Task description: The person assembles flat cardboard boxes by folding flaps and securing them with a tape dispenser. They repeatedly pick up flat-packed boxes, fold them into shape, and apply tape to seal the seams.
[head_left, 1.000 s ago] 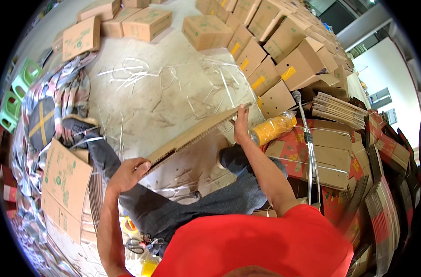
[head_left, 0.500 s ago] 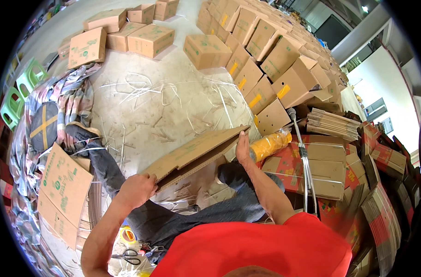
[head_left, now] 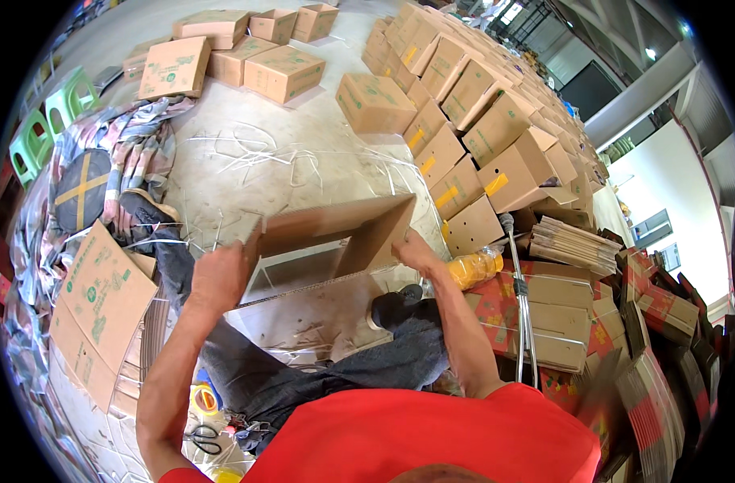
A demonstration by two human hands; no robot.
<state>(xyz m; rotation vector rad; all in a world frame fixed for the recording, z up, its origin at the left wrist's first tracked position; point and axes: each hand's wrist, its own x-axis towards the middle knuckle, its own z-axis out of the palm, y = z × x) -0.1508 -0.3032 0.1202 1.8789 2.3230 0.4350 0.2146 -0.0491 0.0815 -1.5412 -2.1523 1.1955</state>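
A cardboard box [head_left: 335, 219] is held between my two hands above the floor, in front of my legs. Its walls stand apart in an open frame, and floor shows through the middle. My left hand [head_left: 220, 276] is closed on the left end of the box. My right hand [head_left: 416, 250] grips the right end, near its corner. The near wall is smeared by motion. Just right of my right hand lies a bundle of yellow tape rolls [head_left: 474, 269].
Flattened cartons [head_left: 101, 310] lean at the left. Scissors [head_left: 205, 439] and a yellow tape roll [head_left: 205, 398] lie by my left leg. A metal pole stand [head_left: 523, 302] rises at the right before red-and-brown flat cartons [head_left: 556, 290]. Open boxes [head_left: 464, 185] are stacked at the far right.
The box was folded nearly flat and has been spread into an open frame. My left hand has moved up and left; my right has come slightly down and left.
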